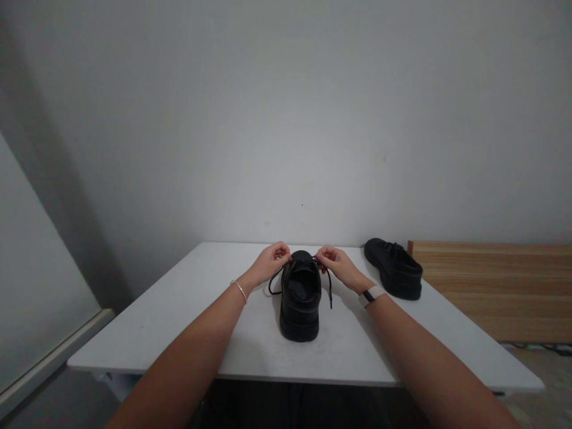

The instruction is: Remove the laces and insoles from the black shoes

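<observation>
Two bare forearms are extending from the near edge, converging toward the centre. Behind them, a plain pale wall is filling the far side. Before it, a white table is spanning left to right, while a wood-grain board is standing beyond its right edge. At the table's centre, a black lace-up shoe is resting upright, heel facing near, toe facing far. A second black shoe is sitting at the far right, toe pointing far left. The left hand is pinching a black shoelace left of the shoe's opening; the right hand is pinching it on the right. One stretch is drooping on the left, and a free end is hanging on the right. As to progress, no finished bow is showing, so the fastening is apparently remaining incomplete; whether a first knot is forming is too small to tell. A pale wristband is wrapping the right forearm, and a thin bracelet is circling the left.
</observation>
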Demonstrator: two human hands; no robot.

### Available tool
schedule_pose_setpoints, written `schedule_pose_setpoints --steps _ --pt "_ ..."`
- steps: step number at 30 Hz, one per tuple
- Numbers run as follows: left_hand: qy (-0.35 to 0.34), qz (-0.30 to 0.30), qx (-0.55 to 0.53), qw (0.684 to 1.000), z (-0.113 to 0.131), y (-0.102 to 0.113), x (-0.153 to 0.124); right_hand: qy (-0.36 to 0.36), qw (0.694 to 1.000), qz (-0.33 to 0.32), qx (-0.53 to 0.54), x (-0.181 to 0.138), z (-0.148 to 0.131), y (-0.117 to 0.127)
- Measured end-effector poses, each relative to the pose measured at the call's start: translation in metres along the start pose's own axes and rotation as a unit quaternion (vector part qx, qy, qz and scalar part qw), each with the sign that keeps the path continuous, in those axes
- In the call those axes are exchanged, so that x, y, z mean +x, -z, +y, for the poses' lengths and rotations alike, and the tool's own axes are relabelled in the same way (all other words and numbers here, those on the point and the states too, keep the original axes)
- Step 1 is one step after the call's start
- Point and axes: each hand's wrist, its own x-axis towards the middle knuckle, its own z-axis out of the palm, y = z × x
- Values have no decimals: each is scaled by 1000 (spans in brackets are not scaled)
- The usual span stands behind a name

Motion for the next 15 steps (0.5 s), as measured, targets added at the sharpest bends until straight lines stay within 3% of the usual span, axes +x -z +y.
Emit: schedule_pose_setpoints --steps 9,15 --pt "3 9 -112 994 13 0 -5 2 993 51 111 -6 -12 5" --pt "13 28 -73 997 9 15 -3 -13 992 50 119 -5 -12 10"
